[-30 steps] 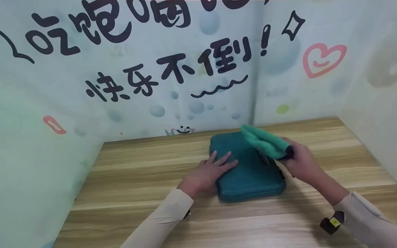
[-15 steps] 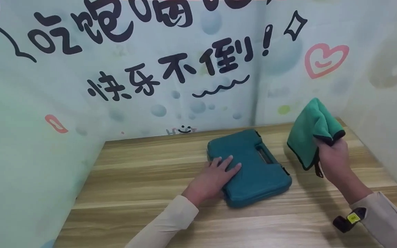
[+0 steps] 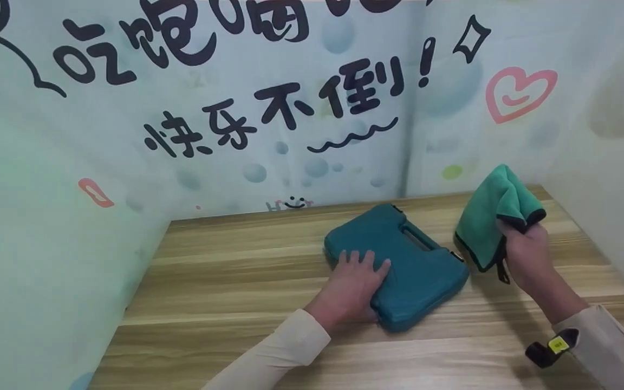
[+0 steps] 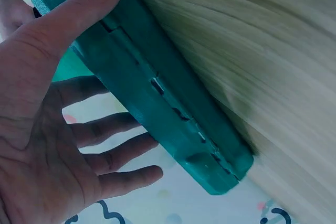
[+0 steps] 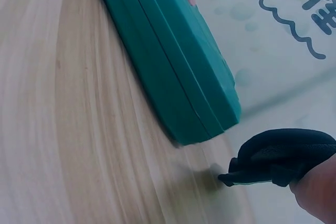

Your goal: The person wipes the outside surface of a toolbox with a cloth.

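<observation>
A teal plastic case (image 3: pixel 417 276) lies flat and turned at an angle on the wooden table, its handle toward the back right. My left hand (image 3: pixel 351 284) rests on its near left edge with fingers spread on the lid; in the left wrist view the thumb lies against the hinged side of the case (image 4: pixel 157 87). To the right of the case, my right hand (image 3: pixel 531 260) grips a bunched green cloth (image 3: pixel 485 227) with black edging, held above the table. The right wrist view shows the cloth (image 5: pixel 278 156) apart from the case (image 5: pixel 178 61).
Behind the wooden table (image 3: pixel 225 281) hangs a pale printed backdrop (image 3: pixel 344 162) with dark lettering, and similar panels stand at left and right. A small black device with a yellow label (image 3: pixel 558 344) is on the right wrist.
The case has turned on the table under my left hand, which moved slightly right with it. My right hand carried the cloth off the case to the right, where it hangs partly unfolded.
</observation>
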`<state>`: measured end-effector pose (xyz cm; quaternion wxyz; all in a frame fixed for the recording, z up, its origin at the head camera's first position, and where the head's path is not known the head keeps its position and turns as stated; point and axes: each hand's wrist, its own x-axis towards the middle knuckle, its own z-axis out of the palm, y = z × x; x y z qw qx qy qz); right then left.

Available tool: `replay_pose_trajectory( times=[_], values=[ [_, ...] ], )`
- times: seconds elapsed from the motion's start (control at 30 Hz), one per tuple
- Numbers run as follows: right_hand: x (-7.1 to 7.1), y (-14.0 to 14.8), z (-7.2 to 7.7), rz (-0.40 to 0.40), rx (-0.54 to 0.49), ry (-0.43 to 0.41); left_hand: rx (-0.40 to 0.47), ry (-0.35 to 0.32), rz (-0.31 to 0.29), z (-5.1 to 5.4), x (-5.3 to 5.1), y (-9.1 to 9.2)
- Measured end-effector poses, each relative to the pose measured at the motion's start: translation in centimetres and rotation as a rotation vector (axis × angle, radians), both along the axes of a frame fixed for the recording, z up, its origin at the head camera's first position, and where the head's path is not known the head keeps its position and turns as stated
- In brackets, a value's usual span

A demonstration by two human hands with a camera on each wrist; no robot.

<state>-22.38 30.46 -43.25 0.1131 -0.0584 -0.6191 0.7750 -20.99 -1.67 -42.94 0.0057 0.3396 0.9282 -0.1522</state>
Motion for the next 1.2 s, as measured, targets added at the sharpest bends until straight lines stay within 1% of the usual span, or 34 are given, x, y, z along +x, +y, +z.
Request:
replay_pose_trajectory(
  times=[0.1,0.2,0.27,0.33,0.37,0.43,0.5,0.57,0.63,0.87,0.97,1.03,1.07,1.2],
  values=[
    [0.0,0.0,0.0,-0.028,-0.017,0.002,0.012,0.005,0.0,-0.1,0.1,0.4],
    [0.0,0.1,0.3,-0.085,-0.019,-0.015,0.017,0.023,-0.007,-0.2,0.1,0.7],
    [-0.2,0.2,0.5,-0.113,-0.022,-0.036,0.014,0.041,-0.017,-0.3,0.1,0.9],
    [-0.3,0.3,0.7,-0.138,-0.032,-0.078,0.021,0.046,-0.025,-0.4,0.1,1.1],
    [-0.4,0.3,0.8,-0.143,-0.051,-0.097,0.026,0.042,-0.028,-0.4,0.1,1.2],
    [-0.5,0.4,0.9,-0.147,-0.122,-0.125,0.039,0.02,-0.031,-0.4,0.0,1.5],
    [-0.5,0.5,1.0,-0.15,-0.2,-0.132,0.048,-0.007,-0.031,-0.4,0.0,1.8],
    [-0.4,0.6,1.1,-0.144,-0.287,-0.106,0.044,-0.019,-0.029,-0.4,0.0,2.2],
    [-0.4,0.8,1.2,-0.137,-0.333,-0.081,0.031,-0.019,-0.02,-0.4,0.0,2.5],
    [0.1,1.9,1.5,-0.075,-0.463,0.036,-0.049,0.041,0.012,-0.6,0.3,4.6],
    [0.0,2.4,1.4,-0.056,-0.455,0.08,-0.084,0.067,0.029,-0.5,0.4,5.6],
    [-0.1,2.5,1.2,-0.063,-0.417,0.077,-0.113,0.083,0.037,-0.5,0.4,6.3],
    [-0.2,2.6,1.1,-0.063,-0.393,0.067,-0.123,0.09,0.042,-0.5,0.4,6.6],
    [-0.4,2.4,0.5,-0.083,-0.307,-0.018,-0.167,0.133,0.06,-0.6,0.4,7.9]
  ],
)
